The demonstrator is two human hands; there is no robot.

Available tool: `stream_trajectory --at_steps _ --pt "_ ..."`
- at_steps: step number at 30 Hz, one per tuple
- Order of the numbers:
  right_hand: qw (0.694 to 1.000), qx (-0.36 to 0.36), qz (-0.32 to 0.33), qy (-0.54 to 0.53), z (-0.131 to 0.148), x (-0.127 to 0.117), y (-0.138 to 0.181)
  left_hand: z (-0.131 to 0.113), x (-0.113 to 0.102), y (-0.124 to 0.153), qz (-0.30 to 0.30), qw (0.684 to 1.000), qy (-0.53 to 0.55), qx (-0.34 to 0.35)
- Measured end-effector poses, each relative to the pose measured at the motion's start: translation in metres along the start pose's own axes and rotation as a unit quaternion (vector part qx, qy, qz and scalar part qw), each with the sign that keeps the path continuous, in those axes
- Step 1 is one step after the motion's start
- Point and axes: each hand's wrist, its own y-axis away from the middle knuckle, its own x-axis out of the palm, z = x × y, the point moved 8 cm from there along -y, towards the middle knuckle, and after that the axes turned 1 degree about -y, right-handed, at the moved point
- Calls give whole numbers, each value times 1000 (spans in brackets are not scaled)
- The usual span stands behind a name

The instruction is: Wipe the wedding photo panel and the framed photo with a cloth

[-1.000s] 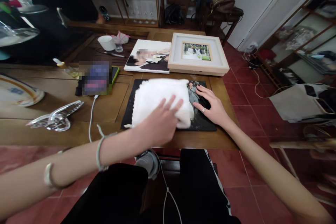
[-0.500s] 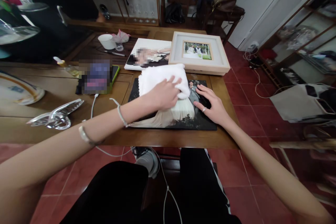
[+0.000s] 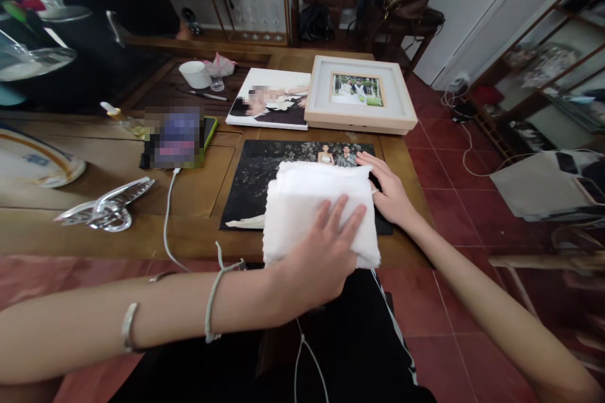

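Note:
A dark photo print (image 3: pixel 265 176) of a couple lies flat on the wooden table (image 3: pixel 198 195) in front of me. A folded white cloth (image 3: pixel 312 201) covers its near right part and hangs over the table's front edge. My left hand (image 3: pixel 326 252) presses flat on the cloth with fingers stretched out. My right hand (image 3: pixel 390 192) rests on the print's right edge, fingers flat, partly hidden behind the cloth.
A cream picture frame (image 3: pixel 359 96) and an unframed photo canvas (image 3: pixel 269 99) lie behind the print. To the left are a phone on a charging cable (image 3: pixel 174 137), a silver ornament (image 3: pixel 101 209), a plate (image 3: pixel 33 164) and a white cup (image 3: pixel 195 74). Red tile floor lies to the right.
My left hand has dragged the cloth from the print's far edge toward me, down to the near right part and over the table edge. The right hand has stayed in place.

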Motion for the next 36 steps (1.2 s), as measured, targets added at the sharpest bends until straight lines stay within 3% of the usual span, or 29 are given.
stream_trajectory --at_steps 3,9,11,14,21,24,27,32,34,36 --pt "1000 9 4 0 -1 1 0 12 -3 -7 -8 1000 0 -1" --pt "1000 23 -4 11 0 0 -1 107 5 -50 -20 995 10 -92" --pt "1000 25 -6 11 1 0 -1 124 7 -58 -31 994 16 -104" --pt "1000 24 -10 6 -1 0 0 113 9 -58 -23 995 2 -95" --pt "999 21 -23 -32 -7 -1 0 -12 -2 -17 -29 997 -63 -44" --pt "999 6 -23 -48 -6 -1 0 -37 -4 -12 -47 997 -48 -23" --pt "999 22 -24 -39 -8 -1 0 -13 0 -24 -39 997 -37 -58" --pt "1000 15 -15 -20 -5 0 0 70 4 -50 -14 984 -57 -166" --pt "1000 11 -13 -14 -4 0 0 80 5 -54 -1 985 -68 -161" --pt "1000 13 -13 -11 -5 0 0 64 5 -52 -6 989 -91 -119"
